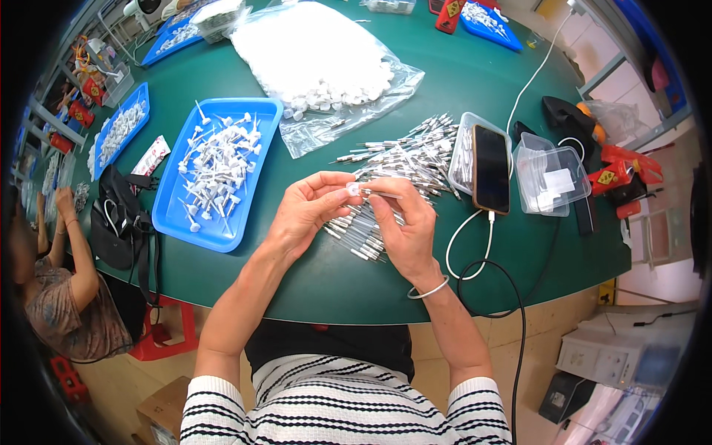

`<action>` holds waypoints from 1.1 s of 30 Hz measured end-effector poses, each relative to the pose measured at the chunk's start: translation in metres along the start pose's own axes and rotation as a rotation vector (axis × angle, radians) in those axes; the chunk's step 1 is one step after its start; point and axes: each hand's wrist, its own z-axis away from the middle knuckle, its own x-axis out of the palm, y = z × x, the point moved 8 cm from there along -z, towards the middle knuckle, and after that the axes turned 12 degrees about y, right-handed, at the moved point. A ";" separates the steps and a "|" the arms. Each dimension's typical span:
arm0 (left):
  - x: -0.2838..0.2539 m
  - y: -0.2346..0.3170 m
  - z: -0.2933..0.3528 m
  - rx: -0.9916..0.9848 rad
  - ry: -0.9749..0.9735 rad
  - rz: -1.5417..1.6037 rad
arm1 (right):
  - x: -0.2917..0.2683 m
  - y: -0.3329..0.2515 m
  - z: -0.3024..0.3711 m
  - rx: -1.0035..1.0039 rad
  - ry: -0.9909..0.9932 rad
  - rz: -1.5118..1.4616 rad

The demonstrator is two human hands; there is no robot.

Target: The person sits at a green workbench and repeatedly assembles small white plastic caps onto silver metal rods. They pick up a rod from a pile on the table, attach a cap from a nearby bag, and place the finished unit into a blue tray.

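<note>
Striped top [334, 404] is cropped; hands [305, 208] [406, 226] half-hide white piece [353, 190].

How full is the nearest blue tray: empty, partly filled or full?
Partly filled: white pieces lie across the tray, but bare blue shows near its edges.

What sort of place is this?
Probably a small-parts assembly workshop: a large green table bears a heap of slim rods, a blue tray of white-headed pieces and a clear bag of small white parts.
</note>
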 end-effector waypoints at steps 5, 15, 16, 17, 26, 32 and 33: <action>0.001 0.001 0.001 -0.007 0.006 -0.004 | 0.000 -0.001 0.000 0.008 -0.002 0.003; 0.000 0.000 0.000 -0.018 0.025 -0.030 | 0.000 -0.001 -0.001 0.012 -0.005 -0.004; 0.000 0.000 0.000 -0.019 0.026 -0.030 | -0.001 -0.002 -0.001 0.010 -0.005 -0.002; 0.000 0.000 0.000 -0.021 0.024 -0.028 | -0.001 -0.002 -0.001 0.012 -0.004 -0.002; 0.000 -0.001 -0.001 -0.023 0.009 -0.019 | -0.001 -0.001 -0.001 0.035 -0.003 -0.006; 0.000 -0.002 -0.002 -0.035 -0.004 0.004 | -0.001 0.001 0.000 0.052 -0.005 -0.019; -0.001 -0.002 -0.002 -0.038 0.000 0.001 | -0.001 0.001 0.000 0.052 -0.004 -0.023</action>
